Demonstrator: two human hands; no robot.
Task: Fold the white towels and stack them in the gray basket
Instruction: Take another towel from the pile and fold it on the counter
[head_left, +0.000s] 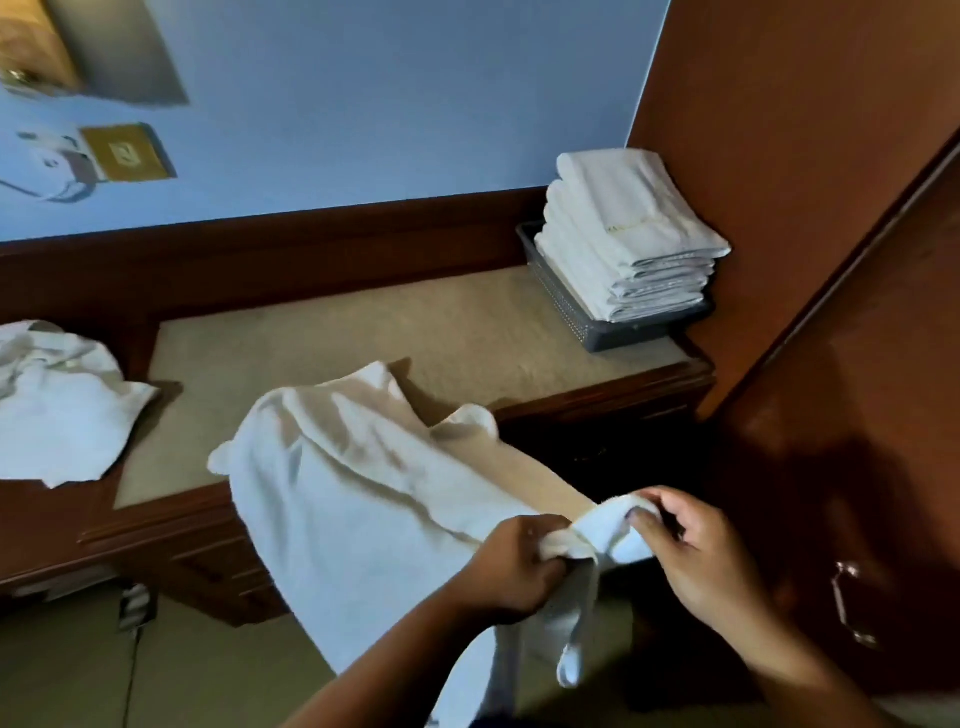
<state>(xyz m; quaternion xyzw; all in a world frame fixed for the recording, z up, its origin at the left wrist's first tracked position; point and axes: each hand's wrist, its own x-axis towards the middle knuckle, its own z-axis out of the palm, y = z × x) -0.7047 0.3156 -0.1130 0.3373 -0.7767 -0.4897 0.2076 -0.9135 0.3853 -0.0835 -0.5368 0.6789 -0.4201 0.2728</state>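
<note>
Both hands hold one towel (353, 493) at its near edge. Your left hand (511, 564) is fisted, knuckles up, round a bunched corner. Your right hand (706, 556) pinches the next corner between thumb and curled fingers. The towel drapes from the tabletop (363, 332) over its front edge toward you. The basket (597, 332) sits at the far right corner, holding a stack (634, 234) of folded towels. A crumpled pile (57, 405) lies left.

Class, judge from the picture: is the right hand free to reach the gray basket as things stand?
Probably not yet: the right hand pinches the white towel, shared with the left hand. Nothing seems to stand between it and the gray basket, once it lets go.
</note>
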